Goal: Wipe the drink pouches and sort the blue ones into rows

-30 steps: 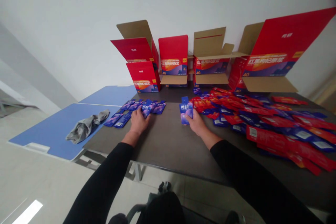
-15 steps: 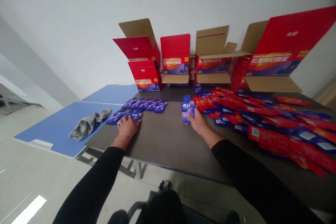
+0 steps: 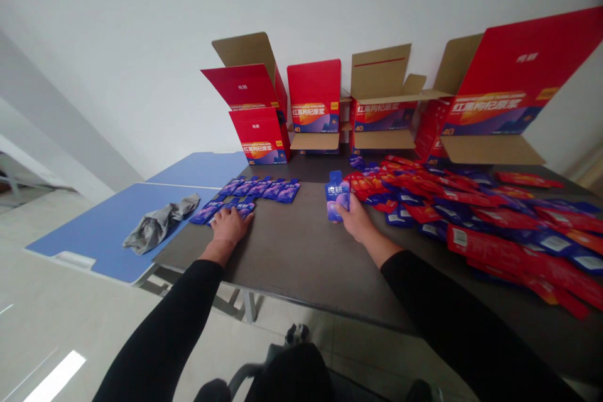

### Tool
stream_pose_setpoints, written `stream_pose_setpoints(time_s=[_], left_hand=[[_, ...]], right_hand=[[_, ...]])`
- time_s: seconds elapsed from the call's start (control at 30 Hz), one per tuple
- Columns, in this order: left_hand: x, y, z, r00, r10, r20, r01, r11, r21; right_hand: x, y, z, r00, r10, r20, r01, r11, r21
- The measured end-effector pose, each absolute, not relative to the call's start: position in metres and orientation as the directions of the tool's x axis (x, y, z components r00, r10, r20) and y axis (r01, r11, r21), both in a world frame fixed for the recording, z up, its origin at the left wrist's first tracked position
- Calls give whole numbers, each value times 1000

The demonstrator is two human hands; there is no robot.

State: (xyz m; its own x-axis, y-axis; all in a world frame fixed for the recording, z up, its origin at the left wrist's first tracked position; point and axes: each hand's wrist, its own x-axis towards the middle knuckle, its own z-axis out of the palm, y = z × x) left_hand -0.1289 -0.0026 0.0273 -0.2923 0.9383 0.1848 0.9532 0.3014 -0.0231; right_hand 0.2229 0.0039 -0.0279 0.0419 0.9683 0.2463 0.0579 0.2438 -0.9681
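My right hand pinches one blue-purple pouch by its right edge, with the printed front facing me, over the middle of the dark table. At the table's left side, my left hand lies flat with fingers spread on the near pouches of a laid-out group. Behind it a row of overlapping blue-purple pouches lies face up. To the right of my right hand spreads a heap of red pouches mixed with blue ones.
Open red cartons stand along the wall, more cartons to their right with flaps sticking out. A blue table adjoins on the left, bearing a grey cloth. The dark table's front edge is near my lap.
Almost nothing differs. Both hands keep their places, the right one still holding the pouch; the view has shifted very slightly.
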Motion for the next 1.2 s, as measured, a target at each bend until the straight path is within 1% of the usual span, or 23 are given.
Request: stream_pose_setpoints(time_s=[0.1,0.53,0.83,1.07,1.2], left_hand=[[-130,0,27,-284,943,171,955,295,-36],[-130,7,29,-276,953,127,956,286,-71],[-130,14,33,-275,958,85,955,282,-89],[-133,18,31,-257,965,47,962,260,-85],[-132,17,32,-248,967,57,964,252,-89]], right_hand=[[222,3,-26,62,971,232,19,231,-973],[222,1,-23,58,973,223,-16,225,-974],[222,0,-21,74,972,221,8,221,-975],[221,0,-21,63,974,216,-4,216,-976],[222,0,-20,65,973,221,11,221,-975]])
